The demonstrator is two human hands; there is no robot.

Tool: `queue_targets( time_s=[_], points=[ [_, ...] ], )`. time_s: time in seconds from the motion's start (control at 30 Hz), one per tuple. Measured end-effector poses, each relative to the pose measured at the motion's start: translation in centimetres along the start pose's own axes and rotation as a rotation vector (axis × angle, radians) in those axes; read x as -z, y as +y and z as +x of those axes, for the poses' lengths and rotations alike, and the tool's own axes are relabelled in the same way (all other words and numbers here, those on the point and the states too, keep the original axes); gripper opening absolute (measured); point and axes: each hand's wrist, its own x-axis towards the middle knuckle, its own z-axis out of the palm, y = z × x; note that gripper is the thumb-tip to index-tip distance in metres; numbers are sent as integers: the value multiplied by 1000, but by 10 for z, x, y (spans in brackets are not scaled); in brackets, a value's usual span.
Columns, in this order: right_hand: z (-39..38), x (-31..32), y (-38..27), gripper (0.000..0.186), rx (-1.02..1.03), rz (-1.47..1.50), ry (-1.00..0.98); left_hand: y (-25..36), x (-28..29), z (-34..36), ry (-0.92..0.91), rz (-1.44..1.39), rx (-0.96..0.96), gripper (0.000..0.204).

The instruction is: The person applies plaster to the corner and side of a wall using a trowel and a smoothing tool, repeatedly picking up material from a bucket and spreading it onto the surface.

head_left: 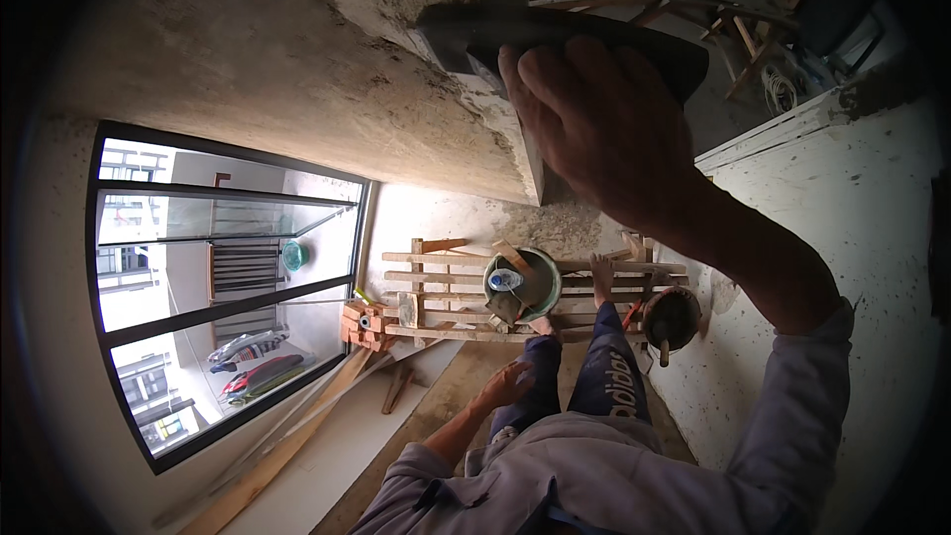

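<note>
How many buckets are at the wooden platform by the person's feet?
2: a green bucket near the middle of the wooden platform, just ahead of the left foot, and a dark bucket at its right end. Others may be hidden below.

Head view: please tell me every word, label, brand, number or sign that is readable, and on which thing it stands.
Right trouser leg: large pale lettering, readable, but not copied here.
White-and-blue object at the bucket: any print is too small to read.
Dark trowel: no writing visible.
I can make out no other text.
</note>
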Motion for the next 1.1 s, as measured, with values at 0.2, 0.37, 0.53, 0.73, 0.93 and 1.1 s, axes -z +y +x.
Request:
queue_targets(
  time_s=[0.2,0.37,0.53,0.73,0.93,1.1],
  points=[
    [-107,-109,-32,26,108,48,-425,-1,15,-1,-49,-31,37,47],
    [-79,-64,-54,16,36,105,-136,-15,20,-34,-44,-118,141,46],
    [-23,-57,-22,36,-58,82,-54,-23,36,-31,-76,-39,218,50],
    [-144,-128,-55,36,40,340,-400,10,66,-3,-37,-73,214,46],
    [-98,-53,-50,45,-824,1029,111,0,41,-33,-74,-167,285,47],
    [-52,-76,-35,54,-863,1056,253,-15,29,-28,-62,-153,244,46]
  ],
)
